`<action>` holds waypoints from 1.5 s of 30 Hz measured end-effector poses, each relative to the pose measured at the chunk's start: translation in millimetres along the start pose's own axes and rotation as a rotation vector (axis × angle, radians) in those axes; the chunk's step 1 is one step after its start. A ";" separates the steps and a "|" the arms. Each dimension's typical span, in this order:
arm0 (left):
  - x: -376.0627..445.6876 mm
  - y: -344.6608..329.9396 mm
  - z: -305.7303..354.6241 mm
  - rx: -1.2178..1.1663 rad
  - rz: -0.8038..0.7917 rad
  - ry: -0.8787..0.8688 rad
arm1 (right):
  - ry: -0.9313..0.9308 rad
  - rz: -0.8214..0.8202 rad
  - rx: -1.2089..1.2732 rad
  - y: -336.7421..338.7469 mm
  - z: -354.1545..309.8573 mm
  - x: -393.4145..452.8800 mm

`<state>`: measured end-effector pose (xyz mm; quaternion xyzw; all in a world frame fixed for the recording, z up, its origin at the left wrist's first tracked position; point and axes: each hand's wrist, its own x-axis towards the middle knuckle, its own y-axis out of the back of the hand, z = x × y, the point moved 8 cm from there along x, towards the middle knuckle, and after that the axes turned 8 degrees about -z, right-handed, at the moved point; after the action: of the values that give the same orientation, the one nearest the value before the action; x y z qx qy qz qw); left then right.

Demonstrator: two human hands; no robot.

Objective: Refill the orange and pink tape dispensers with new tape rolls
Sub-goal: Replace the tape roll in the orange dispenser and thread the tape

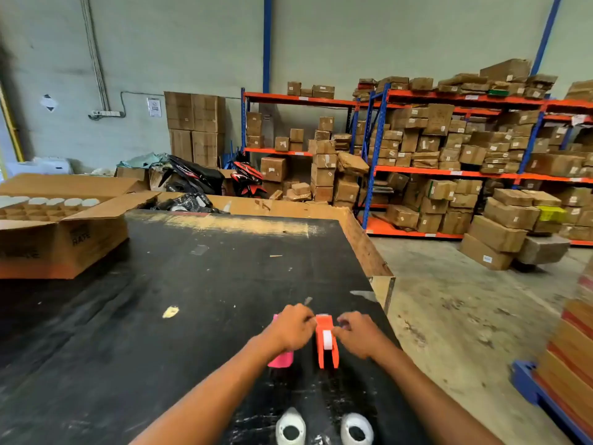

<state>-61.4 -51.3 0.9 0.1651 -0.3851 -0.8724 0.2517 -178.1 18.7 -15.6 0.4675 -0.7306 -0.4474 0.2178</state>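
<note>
An orange tape dispenser [328, 343] stands on the black table [192, 300] near its right edge, with a white tape roll [327, 339] showing in its middle. My left hand [292, 329] touches its left side with closed fingers, and my right hand [359, 334] touches its right side. A pink tape dispenser [282, 359] lies just left of the orange one, mostly hidden under my left hand and wrist. Two white tape rolls [290, 427] [356, 428] lie on the table at the near edge.
An open cardboard box [64, 232] holding several white rolls sits at the table's far left. The table's right edge drops to a concrete floor [465, 316]. Racks of cardboard parcels [449, 155] fill the back right, and a stacked pallet [571, 364] stands close on the right.
</note>
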 end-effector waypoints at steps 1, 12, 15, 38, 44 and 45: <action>6.0 -6.4 -4.1 -0.025 -0.006 0.019 | -0.015 -0.029 0.040 -7.7 6.1 0.6; 11.9 -30.3 -17.1 -0.422 0.133 0.179 | 0.093 0.085 0.273 -13.7 4.1 -17.4; 8.0 -18.4 -12.2 -0.563 0.202 0.145 | 0.192 0.125 0.394 3.7 -12.6 -27.5; -35.6 16.7 -7.3 -0.762 0.107 -0.052 | 0.230 -0.007 0.848 -4.4 -50.5 -30.1; -38.1 17.5 -11.8 -0.791 0.130 -0.026 | 0.229 0.068 0.726 -4.2 -52.4 -29.0; -38.6 18.0 -12.3 -0.787 0.132 -0.030 | 0.234 0.062 0.766 -5.9 -53.1 -28.8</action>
<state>-18.2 -47.0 10.2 0.0185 -0.0349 -0.9375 0.3457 -122.6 19.1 9.0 0.5403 -0.8286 -0.0799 0.1228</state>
